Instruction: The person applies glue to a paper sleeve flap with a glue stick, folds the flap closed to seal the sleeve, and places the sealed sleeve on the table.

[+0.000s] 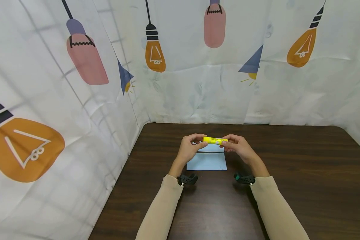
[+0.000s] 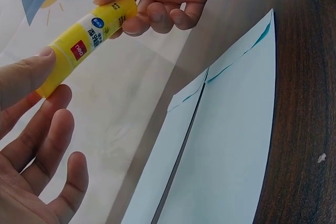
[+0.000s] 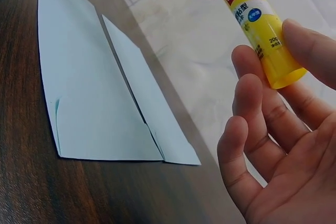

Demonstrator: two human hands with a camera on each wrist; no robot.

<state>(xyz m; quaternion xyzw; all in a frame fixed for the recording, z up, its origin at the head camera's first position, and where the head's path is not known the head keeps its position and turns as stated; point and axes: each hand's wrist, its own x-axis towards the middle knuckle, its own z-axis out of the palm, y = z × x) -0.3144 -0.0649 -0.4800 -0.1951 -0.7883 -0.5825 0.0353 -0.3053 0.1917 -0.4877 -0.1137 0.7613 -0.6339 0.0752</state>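
Note:
Held level above the table is a yellow glue stick (image 1: 215, 140) with a printed label. My left hand (image 1: 189, 147) pinches one end of it between thumb and forefinger. The other end is pinched by my right hand (image 1: 239, 147), whose remaining fingers are loosely bent in the right wrist view. Both ends look closed, and the cap seam is near the left thumb. Below the hands lie two pale blue pieces of paper: a larger sheet (image 1: 207, 162) in front and a narrower strip (image 1: 211, 148) behind it, with a thin dark gap between them. Teal marks run along their edges in the left wrist view.
The dark brown wooden table (image 1: 303, 186) reaches back to a white curtain (image 1: 192, 93) printed with bulbs and lamps. More of that curtain hangs along the left side. A small white scrap (image 2: 322, 158) lies on the wood beside the paper.

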